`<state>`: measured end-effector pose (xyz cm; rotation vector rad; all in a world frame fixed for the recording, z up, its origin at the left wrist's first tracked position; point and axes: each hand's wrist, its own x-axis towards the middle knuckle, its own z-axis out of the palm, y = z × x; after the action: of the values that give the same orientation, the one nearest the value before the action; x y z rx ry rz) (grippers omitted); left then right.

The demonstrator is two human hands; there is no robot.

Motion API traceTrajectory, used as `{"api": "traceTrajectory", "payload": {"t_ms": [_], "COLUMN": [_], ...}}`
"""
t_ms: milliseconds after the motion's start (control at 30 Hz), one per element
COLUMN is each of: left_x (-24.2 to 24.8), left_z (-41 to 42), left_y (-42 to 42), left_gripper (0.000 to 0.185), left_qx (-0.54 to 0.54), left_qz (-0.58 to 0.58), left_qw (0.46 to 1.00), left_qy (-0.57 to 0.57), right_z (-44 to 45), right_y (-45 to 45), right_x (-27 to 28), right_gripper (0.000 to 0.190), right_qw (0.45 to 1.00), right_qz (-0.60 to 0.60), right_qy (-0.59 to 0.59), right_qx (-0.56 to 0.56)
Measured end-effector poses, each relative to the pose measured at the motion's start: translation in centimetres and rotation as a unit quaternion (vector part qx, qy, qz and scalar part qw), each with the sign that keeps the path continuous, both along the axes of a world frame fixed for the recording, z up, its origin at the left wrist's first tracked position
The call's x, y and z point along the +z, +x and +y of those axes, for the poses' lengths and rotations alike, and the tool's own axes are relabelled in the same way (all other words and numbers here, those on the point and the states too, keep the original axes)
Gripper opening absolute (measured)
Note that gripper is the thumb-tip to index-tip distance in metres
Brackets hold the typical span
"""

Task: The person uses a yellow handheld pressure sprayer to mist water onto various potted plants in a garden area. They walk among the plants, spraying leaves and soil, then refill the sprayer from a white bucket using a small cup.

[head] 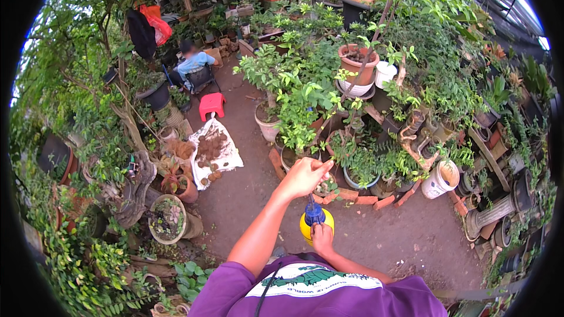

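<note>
A yellow pump sprayer (304, 230) with a blue top (314, 214) hangs upright in front of my body. My right hand (323, 237) is closed around the grip just below that top. Above it, my left hand (303, 178) is curled in a fist at the upper end of a thin dark pump rod (311, 199); the knob itself is hidden by the fingers. Just beyond the left hand stands a leafy potted plant (297, 134), whose pot is partly covered by my fingers.
Brick edging (365, 200) borders the crowded pots on the right, near a white bucket (440, 179). On the dirt path (251, 189) lie a white sack with soil (229, 156) and a red stool (212, 105). Farther back a person (196, 64) sits in a chair. A large pot (191, 224) stands left.
</note>
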<state>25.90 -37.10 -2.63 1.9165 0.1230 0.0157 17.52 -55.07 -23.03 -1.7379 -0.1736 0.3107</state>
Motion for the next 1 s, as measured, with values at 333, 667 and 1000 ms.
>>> {"api": "traceTrajectory", "payload": {"t_ms": [333, 667, 1000], "left_x": [0.4, -0.1, -0.3], "left_z": [-0.3, -0.1, 0.7], "left_y": [-0.3, -0.5, -0.2], "left_gripper": [0.058, 0.056, 0.045], "left_qx": [0.000, 0.009, 0.011], "left_qz": [-0.008, -0.012, -0.056], "left_qw": [1.000, 1.000, 0.996], "left_qy": [0.008, -0.003, 0.065], "right_z": [-0.4, -0.3, -0.3], "right_y": [0.2, 0.5, 0.3], "right_x": [0.0, -0.8, 1.1], "right_gripper": [0.035, 0.035, 0.036], "right_qw": [1.000, 1.000, 1.000], "right_qz": [-0.003, 0.000, 0.000], "right_qy": [-0.017, -0.019, 0.007], "right_qx": [0.013, 0.006, 0.007]}}
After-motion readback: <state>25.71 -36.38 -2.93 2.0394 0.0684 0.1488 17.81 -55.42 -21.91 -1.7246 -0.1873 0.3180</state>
